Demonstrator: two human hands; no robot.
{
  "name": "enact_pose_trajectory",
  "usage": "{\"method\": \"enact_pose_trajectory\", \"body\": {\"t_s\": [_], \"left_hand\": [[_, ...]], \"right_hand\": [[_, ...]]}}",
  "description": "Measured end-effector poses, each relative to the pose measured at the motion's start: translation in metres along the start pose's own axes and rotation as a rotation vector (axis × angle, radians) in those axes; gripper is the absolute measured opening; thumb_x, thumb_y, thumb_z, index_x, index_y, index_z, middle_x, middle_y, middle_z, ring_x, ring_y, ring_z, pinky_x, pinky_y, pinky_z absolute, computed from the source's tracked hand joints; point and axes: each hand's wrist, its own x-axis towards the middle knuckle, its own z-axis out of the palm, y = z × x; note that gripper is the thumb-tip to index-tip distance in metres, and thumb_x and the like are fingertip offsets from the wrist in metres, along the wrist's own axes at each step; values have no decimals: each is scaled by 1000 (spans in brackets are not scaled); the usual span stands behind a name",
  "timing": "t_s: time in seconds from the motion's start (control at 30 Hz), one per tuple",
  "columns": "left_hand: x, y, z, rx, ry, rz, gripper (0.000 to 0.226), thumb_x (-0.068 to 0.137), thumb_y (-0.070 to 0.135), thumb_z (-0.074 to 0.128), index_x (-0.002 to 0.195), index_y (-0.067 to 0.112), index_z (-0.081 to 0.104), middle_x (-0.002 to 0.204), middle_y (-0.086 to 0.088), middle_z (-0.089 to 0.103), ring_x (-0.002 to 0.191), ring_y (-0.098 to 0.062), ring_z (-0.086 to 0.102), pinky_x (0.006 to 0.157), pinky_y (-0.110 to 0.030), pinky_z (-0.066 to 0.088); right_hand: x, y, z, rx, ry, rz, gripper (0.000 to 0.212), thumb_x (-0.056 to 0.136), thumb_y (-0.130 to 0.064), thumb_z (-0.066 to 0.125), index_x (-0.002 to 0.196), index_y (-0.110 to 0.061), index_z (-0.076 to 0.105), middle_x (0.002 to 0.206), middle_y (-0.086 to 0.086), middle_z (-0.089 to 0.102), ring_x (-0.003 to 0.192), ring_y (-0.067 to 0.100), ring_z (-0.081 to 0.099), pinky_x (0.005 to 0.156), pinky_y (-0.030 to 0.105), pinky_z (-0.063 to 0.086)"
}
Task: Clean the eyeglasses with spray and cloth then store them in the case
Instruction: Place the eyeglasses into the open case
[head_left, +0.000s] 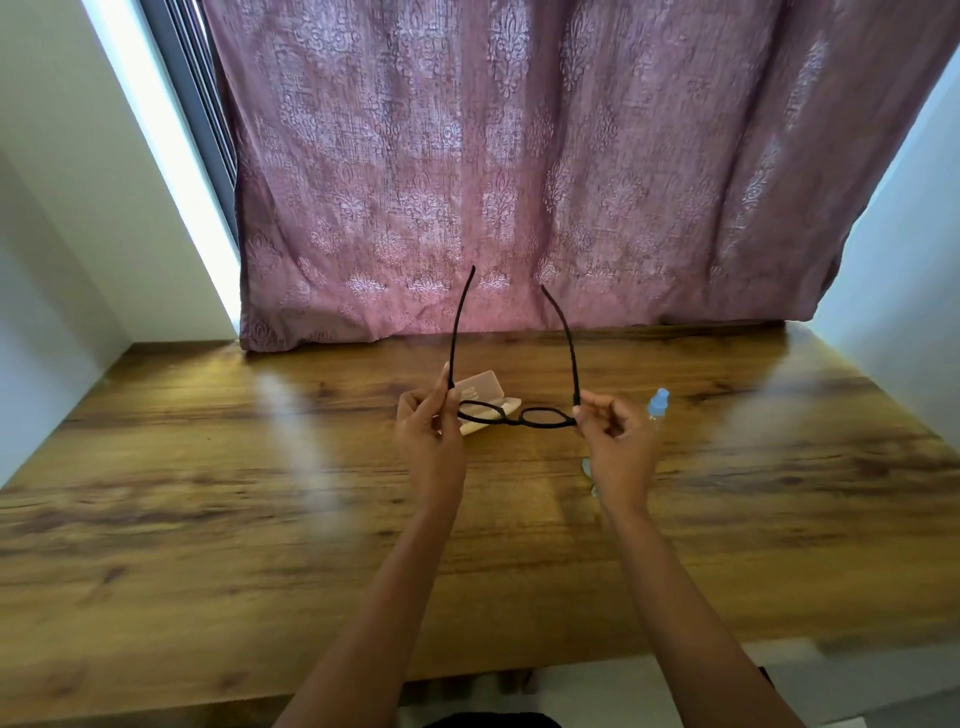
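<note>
Black eyeglasses (519, 415) are held above the wooden table (208, 493) with temples unfolded, the left hand (428, 423) and right hand (618, 434) each pinching a hinge corner, just over the pale case (485, 395); likely lens inspection, so spraying next needs one hand freed for the blue-capped bottle (658, 404)

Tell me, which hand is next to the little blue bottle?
The right hand: the blue-capped bottle peeks out just beside it. The left hand, gripping the glasses' other corner, sits in front of the white case instead.
</note>
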Motion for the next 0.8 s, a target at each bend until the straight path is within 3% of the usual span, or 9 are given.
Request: {"method": "enact_pose_trajectory", "body": {"t_s": [0.13,0.33,0.43,0.57,0.63,0.7,0.8], "left_hand": [[3,-4,-1,-6,17,-16,28,90,12,55,118,10,62,82,9,45,77,-16,46,70,-29,47],[4,-3,0,3,24,7,30,90,11,55,120,13,61,81,8,45,75,-8,46,68,-17,43],[5,-2,1,-23,0,4,33,89,11,57,121,19,59,81,10,46,74,-19,48,66,-26,46],[7,-3,2,14,-42,19,35,89,11,56,122,24,58,82,12,45,75,-16,48,67,-32,48],[9,-2,4,32,-60,38,33,89,8,56,121,19,59,81,11,44,74,-12,47,66,-29,45],[11,-2,5,67,-93,58,32,89,6,56,119,16,60,81,11,43,72,-1,46,67,-16,42],[15,-3,3,151,-210,64,33,88,6,57,117,21,60,79,11,44,72,5,46,66,-7,37]], "right_hand": [[-1,-4,1,-54,-24,-28,17,80,-3,67,94,-12,69,81,-5,67,77,14,63,75,33,56],[-2,-7,0,-135,-109,-62,18,80,1,64,88,-13,71,76,-7,66,62,-7,56,56,7,43],[-1,-5,-1,-137,-96,-31,20,81,-2,64,88,-19,71,76,-5,67,58,-2,53,53,9,40],[3,-6,-3,-129,-74,13,20,82,-5,64,88,-22,71,75,-8,67,64,5,56,57,15,46],[3,-6,-3,-124,-69,39,19,82,-6,64,87,-23,71,75,-11,67,66,7,58,59,15,47],[4,-7,-3,-129,-60,58,20,82,-6,64,85,-25,70,75,-14,66,65,5,57,60,16,47],[7,-7,-6,-117,-53,108,18,83,-7,63,87,-22,71,77,-9,68,71,14,62,69,29,52]]}}
